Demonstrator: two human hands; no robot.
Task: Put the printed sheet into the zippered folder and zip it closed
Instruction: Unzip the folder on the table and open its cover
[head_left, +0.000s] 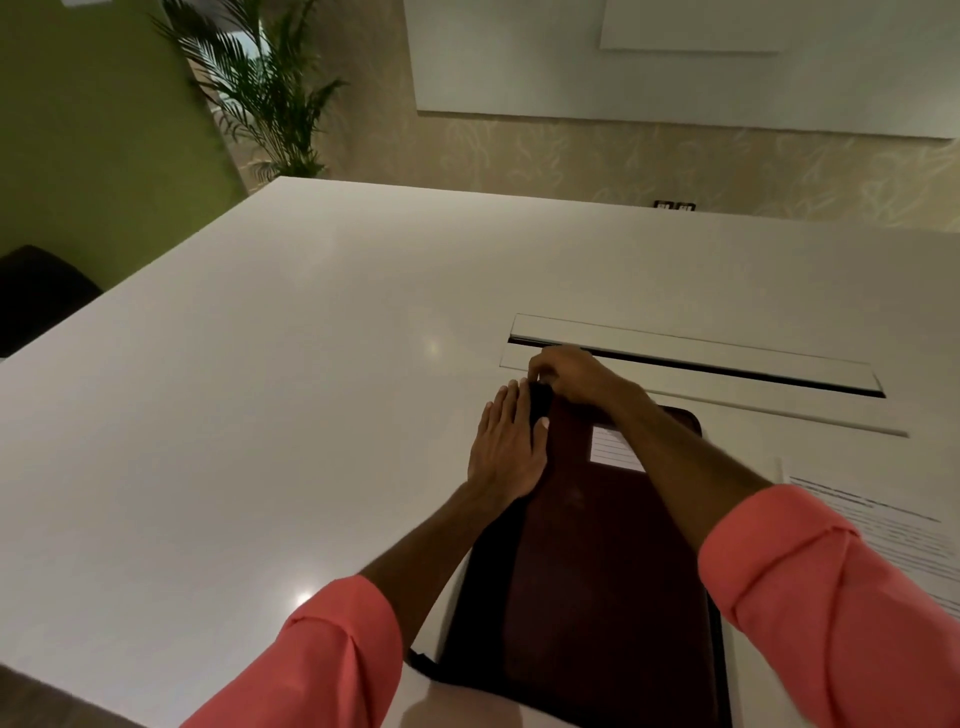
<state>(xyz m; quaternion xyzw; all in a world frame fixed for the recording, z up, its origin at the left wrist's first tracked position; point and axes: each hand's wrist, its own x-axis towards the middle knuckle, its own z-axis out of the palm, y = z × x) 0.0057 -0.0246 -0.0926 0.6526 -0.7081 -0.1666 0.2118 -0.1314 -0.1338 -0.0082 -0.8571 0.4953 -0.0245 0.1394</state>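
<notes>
Curled tight, the right hand (569, 374) pinched the far left corner of the zippered folder (597, 571). Its fingertips closed on a small dark part there, too small to tell whether it was the zip pull. The left hand (506, 449) lay flat beside it with fingers straight and together, pressing along the folder's left edge, the thumb resting on the cover. Both forearms came out of rolled coral sleeves (322, 660). Everything sat on a wide white table (311, 364), behind whose far left corner stood a palm plant (265, 93), with a dark chair (36, 296) off the left edge. The folder, dark maroon with a black border, lay flat near the table's near edge, right of centre, its long side running away from the person. Beyond its far edge a long cable hatch (675, 358) was set into the tabletop, its dark slot showing. The printed sheet (893, 530) lay flat on the table just right of the folder — outside it, lines of text facing up, partly cut off by the frame. A small white lined label (613, 449) sat on the folder's cover toward the far end, partly hidden under the right forearm.
</notes>
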